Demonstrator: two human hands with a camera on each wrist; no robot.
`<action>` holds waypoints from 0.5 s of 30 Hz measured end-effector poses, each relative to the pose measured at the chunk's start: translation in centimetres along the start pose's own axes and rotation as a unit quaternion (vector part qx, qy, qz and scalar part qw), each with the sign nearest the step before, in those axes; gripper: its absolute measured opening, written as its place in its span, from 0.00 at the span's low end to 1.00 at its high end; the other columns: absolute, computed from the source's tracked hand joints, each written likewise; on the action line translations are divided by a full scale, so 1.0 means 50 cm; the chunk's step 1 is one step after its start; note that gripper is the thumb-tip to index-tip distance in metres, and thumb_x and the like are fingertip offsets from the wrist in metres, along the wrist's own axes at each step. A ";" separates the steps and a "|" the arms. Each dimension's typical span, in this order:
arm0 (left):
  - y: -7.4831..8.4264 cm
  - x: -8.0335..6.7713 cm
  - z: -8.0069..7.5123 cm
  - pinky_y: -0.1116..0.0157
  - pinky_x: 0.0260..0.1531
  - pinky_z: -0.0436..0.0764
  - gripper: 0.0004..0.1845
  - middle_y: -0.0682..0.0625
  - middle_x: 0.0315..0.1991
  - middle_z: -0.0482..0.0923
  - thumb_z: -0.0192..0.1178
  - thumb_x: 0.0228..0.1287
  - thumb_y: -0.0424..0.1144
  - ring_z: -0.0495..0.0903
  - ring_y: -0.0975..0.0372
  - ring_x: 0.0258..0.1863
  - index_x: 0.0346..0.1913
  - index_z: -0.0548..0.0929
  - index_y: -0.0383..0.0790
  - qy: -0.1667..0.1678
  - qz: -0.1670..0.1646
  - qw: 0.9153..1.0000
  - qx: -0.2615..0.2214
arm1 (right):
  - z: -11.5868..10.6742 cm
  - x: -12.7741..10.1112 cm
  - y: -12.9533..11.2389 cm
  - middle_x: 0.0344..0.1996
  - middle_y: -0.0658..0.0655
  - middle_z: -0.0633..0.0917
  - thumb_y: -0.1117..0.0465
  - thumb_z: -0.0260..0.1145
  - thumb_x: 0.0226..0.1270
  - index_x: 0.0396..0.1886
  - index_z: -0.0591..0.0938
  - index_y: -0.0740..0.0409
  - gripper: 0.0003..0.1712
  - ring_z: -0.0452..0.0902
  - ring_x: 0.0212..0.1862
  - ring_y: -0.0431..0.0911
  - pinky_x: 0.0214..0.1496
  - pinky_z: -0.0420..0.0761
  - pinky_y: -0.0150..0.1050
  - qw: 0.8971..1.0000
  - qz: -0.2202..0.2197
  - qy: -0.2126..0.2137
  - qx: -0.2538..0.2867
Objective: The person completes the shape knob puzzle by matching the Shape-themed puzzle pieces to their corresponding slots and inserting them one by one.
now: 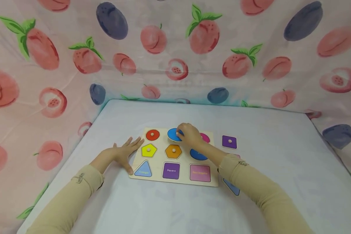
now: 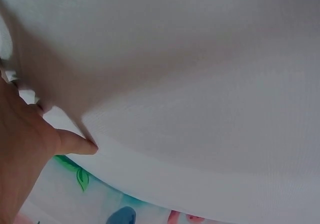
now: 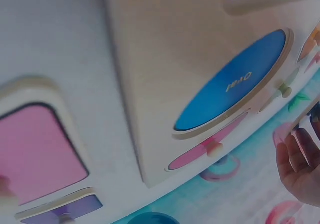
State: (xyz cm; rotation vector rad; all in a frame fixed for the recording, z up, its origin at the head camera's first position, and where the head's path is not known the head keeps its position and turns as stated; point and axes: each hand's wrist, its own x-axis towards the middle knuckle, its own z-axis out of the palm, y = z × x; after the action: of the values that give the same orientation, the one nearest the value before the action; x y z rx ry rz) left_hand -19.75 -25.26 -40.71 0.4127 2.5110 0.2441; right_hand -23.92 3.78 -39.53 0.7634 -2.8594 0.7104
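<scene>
Pinching blue oval piece (image 1: pixel 174 134) on board (image 1: pixel 161 177)

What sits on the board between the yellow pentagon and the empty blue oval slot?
The orange hexagon lies between the yellow pentagon and the oval slot, in the board's middle row; the head view shows it.

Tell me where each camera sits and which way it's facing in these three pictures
Head: looks forward and down over the white table at the shape puzzle board; both sleeves show, left hand flat at the board's edge, right hand on the blue oval piece.
Left wrist: close above the tabletop, facing along it; only the palm and thumb show.
Right wrist: low beside the board, facing across the "Oval" recess; fingertips show at right.
Shared: head and right wrist both show the board.
</scene>
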 end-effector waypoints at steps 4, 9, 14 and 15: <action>0.001 0.001 0.001 0.25 0.56 0.32 0.73 0.47 0.77 0.27 0.77 0.31 0.56 0.25 0.44 0.74 0.75 0.35 0.51 0.001 0.003 1.000 -0.001 | -0.004 -0.020 0.013 0.44 0.61 0.85 0.63 0.65 0.63 0.38 0.84 0.64 0.08 0.79 0.49 0.53 0.56 0.79 0.44 1.000 -0.011 -0.002 0.000; 0.004 0.005 0.003 0.25 0.56 0.33 0.72 0.47 0.77 0.26 0.76 0.31 0.58 0.25 0.44 0.74 0.75 0.34 0.52 -0.002 0.003 1.000 0.001 | -0.011 -0.041 0.031 0.46 0.61 0.85 0.63 0.65 0.63 0.39 0.84 0.64 0.08 0.79 0.51 0.54 0.57 0.79 0.45 1.000 -0.018 -0.016 0.007; 0.002 0.004 0.001 0.25 0.56 0.33 0.72 0.47 0.77 0.26 0.76 0.32 0.57 0.25 0.44 0.74 0.75 0.34 0.52 0.000 -0.001 1.000 0.004 | -0.019 -0.057 0.043 0.45 0.61 0.85 0.64 0.65 0.63 0.39 0.84 0.64 0.08 0.79 0.51 0.54 0.56 0.79 0.47 0.999 -0.026 -0.017 0.013; 0.001 0.004 0.000 0.25 0.56 0.33 0.72 0.48 0.77 0.26 0.76 0.32 0.57 0.25 0.45 0.74 0.75 0.34 0.52 0.000 -0.002 1.000 0.005 | -0.020 -0.061 0.044 0.46 0.61 0.85 0.63 0.65 0.63 0.39 0.84 0.63 0.08 0.80 0.51 0.54 0.56 0.79 0.47 0.999 -0.026 -0.017 0.010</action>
State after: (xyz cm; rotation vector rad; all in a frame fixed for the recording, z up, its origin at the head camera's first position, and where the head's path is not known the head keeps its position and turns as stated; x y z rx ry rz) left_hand -19.89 -25.13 -40.80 0.4119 2.5132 0.2302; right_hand -22.40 7.30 -40.17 0.8562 -2.8557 0.7278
